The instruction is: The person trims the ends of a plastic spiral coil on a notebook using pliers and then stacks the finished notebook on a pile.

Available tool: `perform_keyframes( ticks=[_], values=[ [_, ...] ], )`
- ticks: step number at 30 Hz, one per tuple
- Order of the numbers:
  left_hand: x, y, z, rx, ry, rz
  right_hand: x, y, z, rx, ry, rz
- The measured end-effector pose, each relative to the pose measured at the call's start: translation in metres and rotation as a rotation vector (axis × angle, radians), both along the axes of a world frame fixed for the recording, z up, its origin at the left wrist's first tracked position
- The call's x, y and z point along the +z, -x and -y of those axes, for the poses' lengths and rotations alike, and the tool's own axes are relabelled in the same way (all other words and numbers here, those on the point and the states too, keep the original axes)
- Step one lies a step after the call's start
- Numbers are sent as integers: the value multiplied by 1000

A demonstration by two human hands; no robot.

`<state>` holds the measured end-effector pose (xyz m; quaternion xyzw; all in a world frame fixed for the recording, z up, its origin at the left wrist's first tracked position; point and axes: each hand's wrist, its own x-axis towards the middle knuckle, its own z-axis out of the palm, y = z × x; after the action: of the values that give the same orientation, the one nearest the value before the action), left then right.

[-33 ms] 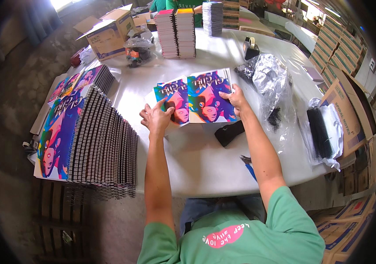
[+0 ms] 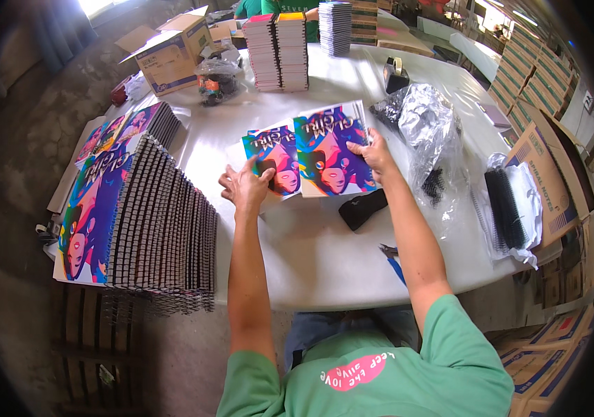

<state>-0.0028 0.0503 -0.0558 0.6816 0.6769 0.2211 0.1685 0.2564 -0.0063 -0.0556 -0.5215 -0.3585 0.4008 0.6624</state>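
Two stacks of notebooks with purple, pink and blue illustrated covers lie side by side before me. My left hand [image 2: 245, 186] is at the left edge of the left notebook [image 2: 283, 163], thumb on its cover and fingers curled by the edge. My right hand [image 2: 373, 158] grips the right notebook [image 2: 324, 156] by its right edge, thumb on top and fingers beneath. This one is slightly tilted and overlaps the left one's edge. Several sheet edges show at its upper right. No wire binding can be made out on either.
A tall pile of wire-bound notebooks [image 2: 158, 215] stands at left. Clear plastic wrap [image 2: 432, 125], a black object [image 2: 364, 210] and blue-handled pliers [image 2: 393, 263] lie at right. Behind are notebook stacks [image 2: 276, 55], a tape dispenser [image 2: 395, 75] and a carton [image 2: 177, 59]. Black wire coils [image 2: 504, 208] lie far right.
The right notebook has turned slightly counter-clockwise, its lower left corner shifting a little right and down. My right hand has moved up slightly with it; my left hand has barely moved.
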Motion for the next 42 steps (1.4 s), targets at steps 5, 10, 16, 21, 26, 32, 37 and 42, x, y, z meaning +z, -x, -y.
perform_keyframes(
  ticks=[5, 10, 16, 21, 26, 32, 37, 42],
  values=[
    [42, 24, 66, -327, -579, 714, 83, 31, 63, 314, -200, 656],
    [0, 37, 134, -495, 10, 1055, 85, 94, 137, 401, -33, 1534],
    [-50, 48, 167, -368, -9, 1178, 38, 29, 163, 385, 113, 709],
    [-51, 18, 179, -296, -202, 1011, -31, 82, 179, 2, -79, 312],
    [-60, 23, 196, -248, -125, 1060, -63, 84, 189, 16, -6, 265],
    [-1, -30, 213, -127, -1005, 232, -50, 92, 201, -22, 130, 413],
    [15, -55, 225, -500, -639, 79, 9, -4, 236, 566, -192, 690],
    [16, -65, 225, -550, -713, 132, 2, -189, 212, -548, 22, 743]
  ],
)
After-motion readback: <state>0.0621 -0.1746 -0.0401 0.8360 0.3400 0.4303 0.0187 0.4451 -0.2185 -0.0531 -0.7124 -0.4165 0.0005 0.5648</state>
